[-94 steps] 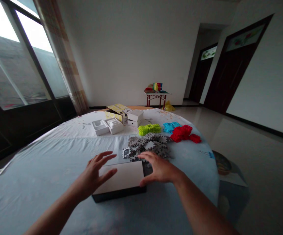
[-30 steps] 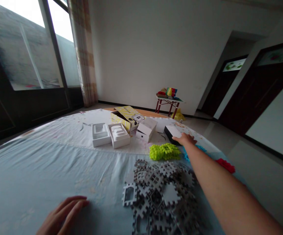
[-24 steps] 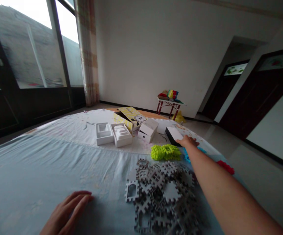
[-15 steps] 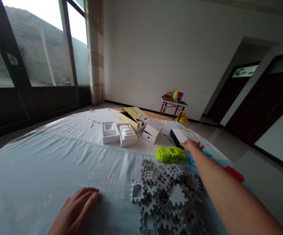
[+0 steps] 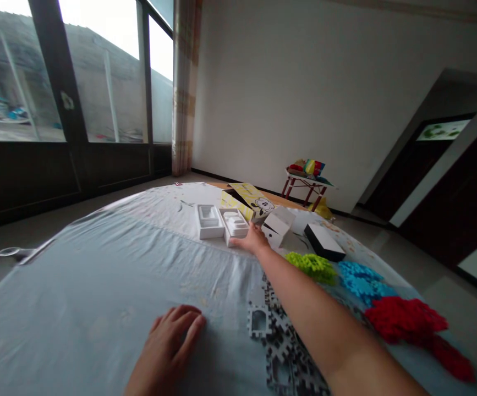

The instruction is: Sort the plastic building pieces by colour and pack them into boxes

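My right hand reaches across to a small white open box with a white moulded piece inside. Its thumb lies along the near side and its fingers are at the right side, gripping the box's near end. A second white open box stands just left of it. My left hand rests on the pale blue cloth, fingers stretched out and slightly bent, with nothing in it. Under my right forearm lies a heap of grey notched plastic pieces, partly hidden by the arm.
Behind the boxes stands a yellow patterned carton, beside a tilted white box. Farther right lies a black and white box. Piles of green pieces, blue pieces and red pieces line the right side.
My right hand has left the black and white box and moved left to the white open box. The view has turned left. My left hand still rests on the cloth.
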{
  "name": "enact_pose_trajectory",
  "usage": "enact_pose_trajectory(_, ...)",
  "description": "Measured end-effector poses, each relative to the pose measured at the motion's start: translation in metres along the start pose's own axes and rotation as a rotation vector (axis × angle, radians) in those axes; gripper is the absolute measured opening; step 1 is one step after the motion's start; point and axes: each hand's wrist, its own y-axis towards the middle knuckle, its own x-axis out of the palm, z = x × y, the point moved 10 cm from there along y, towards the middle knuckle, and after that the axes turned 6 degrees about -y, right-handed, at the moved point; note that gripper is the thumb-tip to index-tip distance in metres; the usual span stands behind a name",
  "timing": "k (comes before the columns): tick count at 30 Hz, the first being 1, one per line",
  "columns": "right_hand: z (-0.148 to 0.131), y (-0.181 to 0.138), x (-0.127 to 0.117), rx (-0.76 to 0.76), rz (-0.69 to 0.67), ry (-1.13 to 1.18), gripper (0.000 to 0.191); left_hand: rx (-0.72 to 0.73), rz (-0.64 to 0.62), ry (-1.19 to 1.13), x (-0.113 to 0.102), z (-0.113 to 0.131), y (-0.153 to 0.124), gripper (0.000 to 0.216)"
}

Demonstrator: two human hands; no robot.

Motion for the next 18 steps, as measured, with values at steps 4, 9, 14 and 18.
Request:
enact_pose_trajectory(4, -0.002, 0.000, 0.019, 0.151, -0.030, -0.001, 0.095, -0.002, 0.012, -0.012, -0.001, 0.002, -0.002, 0.041)
enact_pose_trajectory(9, -0.003, -0.013, 0.010, 0.176, -0.015, -0.015, 0.085, 0.012, 0.032, -0.027, -0.003, 0.004, -0.004, 0.040)
enact_pose_trajectory(14, 0.011, -0.041, -0.021, 0.121, 0.010, -0.024, 0.089, 0.002, 0.056, -0.055, -0.004, -0.001, -0.002, 0.040)
enact_pose_trajectory(18, 0.016, -0.085, -0.055, -0.076, 0.108, 0.042, 0.093, 0.030, 0.113, -0.127, -0.005, -0.006, 0.000, 0.039)
